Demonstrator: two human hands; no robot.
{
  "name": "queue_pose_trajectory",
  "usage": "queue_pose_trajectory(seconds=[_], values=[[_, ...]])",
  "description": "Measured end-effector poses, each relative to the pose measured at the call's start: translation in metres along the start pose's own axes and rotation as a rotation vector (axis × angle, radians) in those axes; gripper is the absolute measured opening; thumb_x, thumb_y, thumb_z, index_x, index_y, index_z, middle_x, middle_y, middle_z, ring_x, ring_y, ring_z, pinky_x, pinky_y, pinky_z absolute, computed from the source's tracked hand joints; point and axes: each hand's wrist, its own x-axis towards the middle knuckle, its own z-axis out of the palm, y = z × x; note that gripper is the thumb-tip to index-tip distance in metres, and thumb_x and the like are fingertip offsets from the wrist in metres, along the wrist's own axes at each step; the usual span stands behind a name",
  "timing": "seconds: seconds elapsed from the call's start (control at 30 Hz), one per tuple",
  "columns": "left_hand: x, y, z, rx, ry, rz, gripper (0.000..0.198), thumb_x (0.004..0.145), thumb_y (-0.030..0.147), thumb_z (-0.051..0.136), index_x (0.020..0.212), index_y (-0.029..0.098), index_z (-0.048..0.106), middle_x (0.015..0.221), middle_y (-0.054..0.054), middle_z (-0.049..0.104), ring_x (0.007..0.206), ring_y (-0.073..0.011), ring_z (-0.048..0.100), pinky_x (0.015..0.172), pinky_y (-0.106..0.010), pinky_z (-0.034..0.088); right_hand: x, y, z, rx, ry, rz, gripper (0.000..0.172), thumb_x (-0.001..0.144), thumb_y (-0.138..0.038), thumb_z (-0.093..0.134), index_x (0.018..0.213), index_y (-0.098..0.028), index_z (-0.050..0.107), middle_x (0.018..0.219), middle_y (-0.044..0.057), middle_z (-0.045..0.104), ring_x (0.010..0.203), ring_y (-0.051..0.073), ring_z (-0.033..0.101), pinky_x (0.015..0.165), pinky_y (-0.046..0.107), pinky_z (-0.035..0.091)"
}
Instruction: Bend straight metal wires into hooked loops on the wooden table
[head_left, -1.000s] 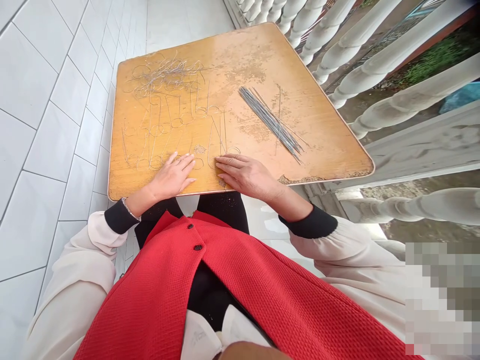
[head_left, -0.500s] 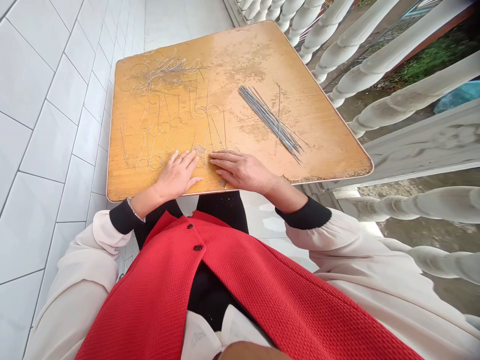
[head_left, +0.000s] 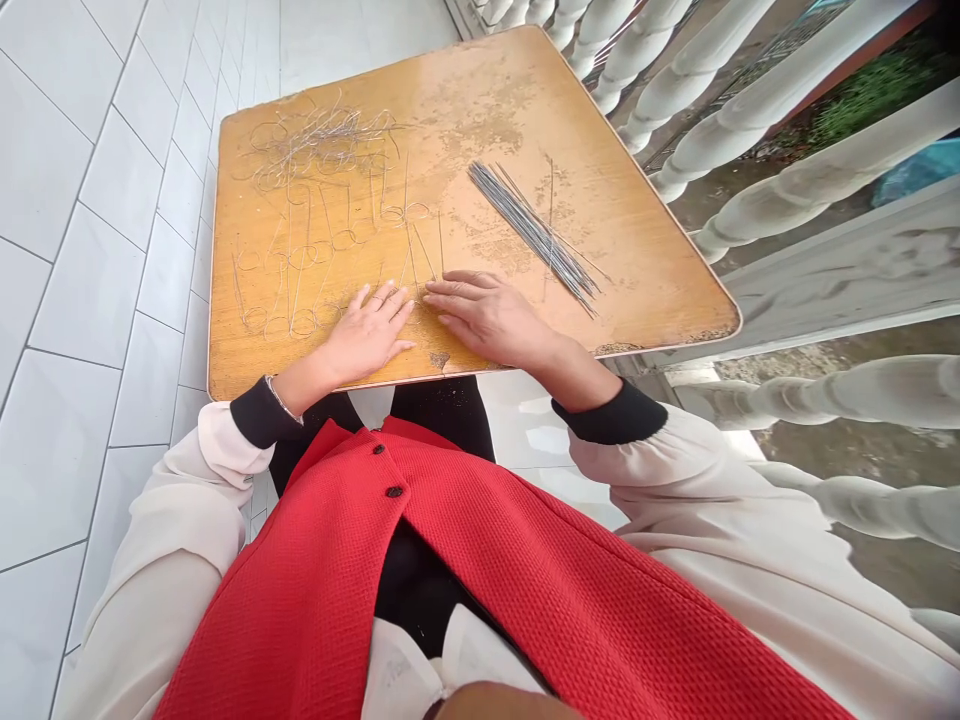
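The left hand (head_left: 371, 325) lies palm down on the table (head_left: 645, 270), fingers a little apart. The right hand (head_left: 487, 315) is just beside it, fingers close together near some straight wire ends; I cannot tell if it grips any. Looped wires (head_left: 343, 240) lie beyond the 2 hands, mostly leftward, with a tangle (head_left: 326, 140) farther out. The bundle (head_left: 529, 235), crossed by 1 wire, lies apart, right of both.

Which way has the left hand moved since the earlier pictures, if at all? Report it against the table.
Yes: the left hand has moved right along the table, closer to the bundle of wires.
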Motion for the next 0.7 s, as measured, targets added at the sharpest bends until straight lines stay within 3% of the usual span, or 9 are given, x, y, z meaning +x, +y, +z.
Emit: queue_pose_trajectory(seconds=[0.3,0.53,0.7], values=[[-0.002,0.019,0.007,0.031,0.043,-0.131,0.063,0.109,0.043,0.045,0.158,0.004,0.047,0.169,-0.024,0.04,0.162,-0.0371,0.033,0.132,-0.055,0.028,-0.011,-0.022,0.003,-0.246,-0.037,-0.002,0.047,0.109,-0.034,0.041,0.135,-0.008,0.07,0.137,0.016,0.073,0.13,0.035,0.063,0.112,0.056,0.049],[0.004,0.028,0.008,0.029,0.067,-0.186,0.067,0.108,0.047,0.046,0.156,0.0,0.048,0.166,-0.027,0.044,0.16,-0.0379,0.036,0.131,-0.052,0.03,-0.011,-0.016,-0.002,-0.133,0.001,0.069,0.042,0.106,-0.029,0.049,0.138,-0.012,0.07,0.145,0.018,0.068,0.137,0.038,0.059,0.115,0.058,0.048],[0.001,0.025,-0.001,-0.018,0.086,-0.192,0.065,0.108,0.045,0.046,0.156,0.001,0.049,0.165,-0.027,0.045,0.159,-0.038,0.038,0.131,-0.054,0.031,-0.029,0.006,-0.019,-0.119,0.142,0.277,0.04,0.105,-0.024,0.042,0.125,-0.022,0.077,0.13,0.013,0.076,0.119,0.032,0.069,0.104,0.053,0.056]])
